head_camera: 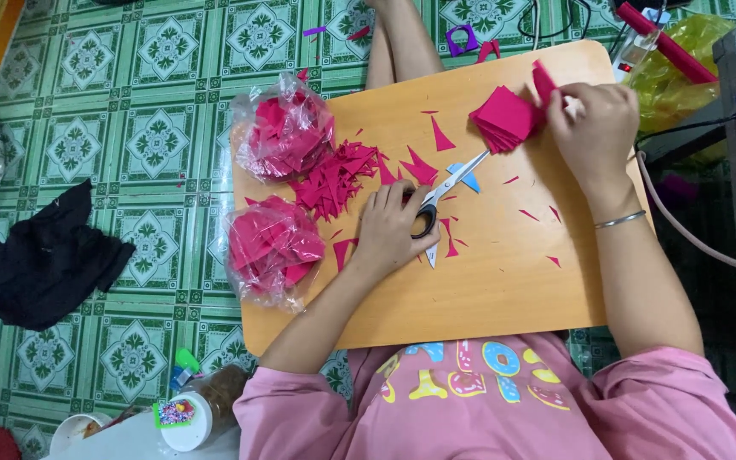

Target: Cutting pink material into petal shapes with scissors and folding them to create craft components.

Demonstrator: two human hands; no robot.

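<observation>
Green patterned floor tiles surround a low wooden counter (504, 281) littered with pink scraps. On it lie scissors (446, 189), their long axis slanting, blades pointing up toward the far right, silver with dark handles. The left hand (389, 230) rests on the handles, fingers curled over them. The right hand (594, 128) pinches a stack of pink paper squares (506, 117) at the counter's far corner.

Smooth wooden worktop (504, 281) is showing a matt sheen; metal scissors (446, 189) are glinting; pink paper stack (506, 117) is looking matt; plastic bags (270, 247) are shining.
</observation>
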